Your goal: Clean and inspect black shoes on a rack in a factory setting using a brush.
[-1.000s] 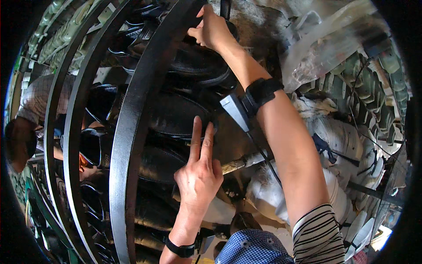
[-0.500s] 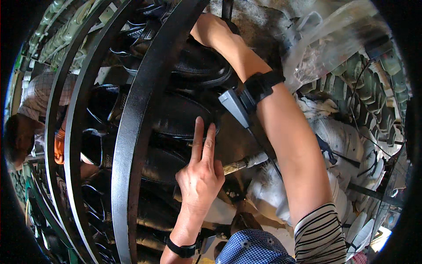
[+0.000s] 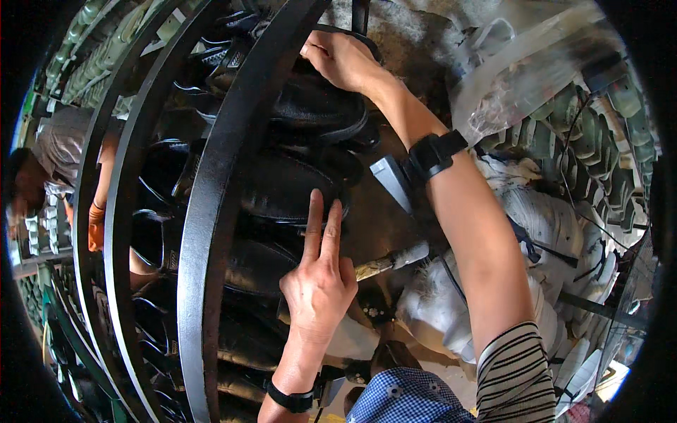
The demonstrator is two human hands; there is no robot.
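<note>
My left hand (image 3: 319, 289) has its index and middle fingers stretched out against the toe of a black leather shoe (image 3: 282, 185); its other fingers are folded and the thumb lies alongside. Farther up, my right hand (image 3: 344, 63) is bent in beside the upper end of a black metal bar (image 3: 211, 211), above another black shoe (image 3: 317, 106). Its fingers are curled, and what they hold, if anything, is hidden. Both wrists wear black straps; a grey wedge-shaped piece (image 3: 391, 183) hangs by the right one (image 3: 430, 156).
More black shoes (image 3: 166, 169) stand in a column behind the curved bars of the rack. At right lie white bundles (image 3: 423, 303), a clear plastic bag (image 3: 522, 77) and rows of greenish shoe-shaped pieces (image 3: 585, 141). Another person's arm with an orange cuff (image 3: 96, 229) shows at left.
My right hand has drawn slightly back to the right, showing more of its curled fingers, and its wrist has turned. The left hand has barely moved. The other person at left has shifted.
</note>
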